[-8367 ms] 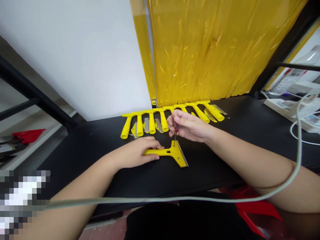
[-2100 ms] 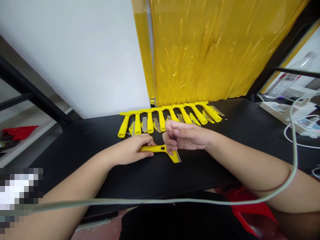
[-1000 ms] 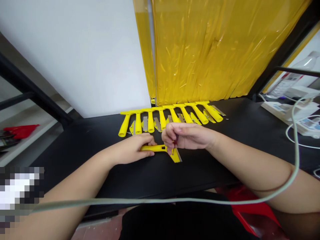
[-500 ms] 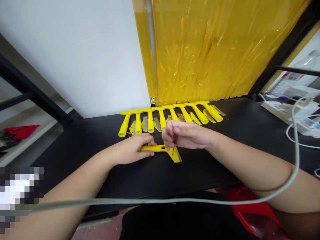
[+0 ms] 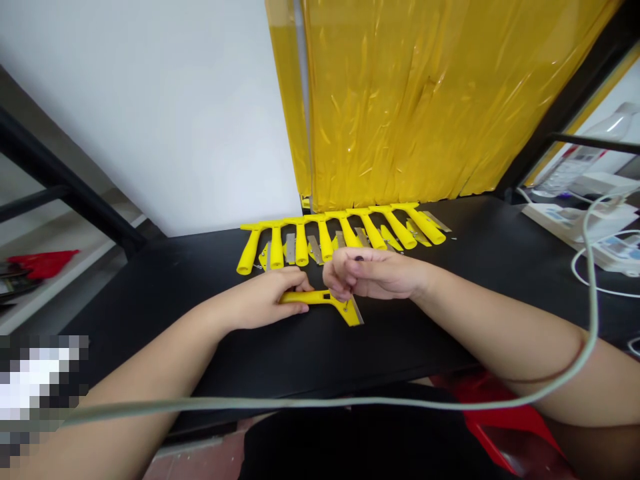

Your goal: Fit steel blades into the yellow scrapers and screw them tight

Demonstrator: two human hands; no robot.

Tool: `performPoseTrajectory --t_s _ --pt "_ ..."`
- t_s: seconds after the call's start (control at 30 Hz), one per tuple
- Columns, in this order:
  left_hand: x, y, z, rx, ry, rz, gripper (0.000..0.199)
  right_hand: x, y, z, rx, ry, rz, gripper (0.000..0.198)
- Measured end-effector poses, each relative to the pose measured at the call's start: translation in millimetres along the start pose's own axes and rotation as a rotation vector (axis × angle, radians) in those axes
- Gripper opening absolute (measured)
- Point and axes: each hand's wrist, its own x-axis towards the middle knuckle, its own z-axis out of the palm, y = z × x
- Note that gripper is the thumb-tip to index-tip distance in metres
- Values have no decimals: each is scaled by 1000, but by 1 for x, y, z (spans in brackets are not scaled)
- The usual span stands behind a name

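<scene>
My left hand is closed round the handle of a yellow scraper, which lies flat on the black table. A metal blade runs along the scraper's wide right end, and a screw sits in its head. Over that head, my right hand is closed on a small screwdriver; its dark end shows above the fingers and its thin shaft points down at the screw. Most of the screwdriver is hidden by my fingers. Behind my hands stretches a row of several yellow scraper handles, with blades and small yellow plates among them.
A pale cable crosses in front of me above both forearms. White power strips and a clear bottle are at the right. A white panel and yellow plastic sheeting stand behind the table.
My right fingers have shifted slightly round the screwdriver, and its dark end now shows above them. My left hand and the scraper have stayed in place.
</scene>
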Motion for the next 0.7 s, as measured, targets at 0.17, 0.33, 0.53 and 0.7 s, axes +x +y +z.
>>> performPoseTrajectory --t_s 0.17,0.33,0.53,0.7 --pt "0 0 0 24 -7 -6 19 0 3 -1 37 22 93 46" --pt "0 0 -1 40 -25 -6 19 0 -2 -1 65 100 21 47" --pt "-1 -2 0 57 -5 18 16 -3 -17 -14 -433 329 32 45" --pt "-3 -3 -2 60 28 14 15 -7 -18 -23 -1116 521 358 23"
